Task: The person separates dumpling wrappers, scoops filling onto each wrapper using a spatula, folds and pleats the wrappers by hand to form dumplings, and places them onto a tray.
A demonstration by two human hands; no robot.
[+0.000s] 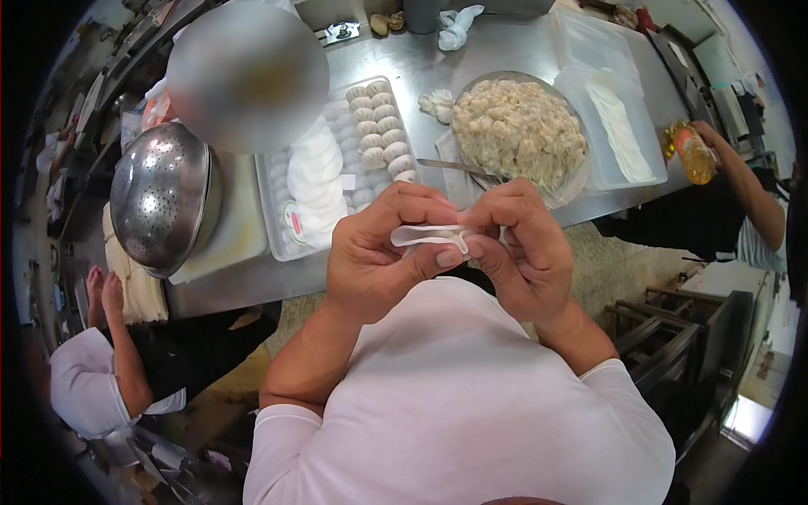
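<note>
Close to my chest, my left hand and my right hand pinch a folded white dough wrapper between them. Its left part gapes a little, while the right end is pressed between the fingertips of both hands. Beyond my left hand lies a plastic tray with rows of pleated dumplings and an overlapping row of flat round wrappers. A large heap of pale filling sits in a round dish beyond my right hand. A flat metal spreader rests against the dish's near left side.
A perforated metal bowl leans at the left over a cutting board. At the right is a plastic container with a white cloth. One person stands at left; another at right holds a bottle.
</note>
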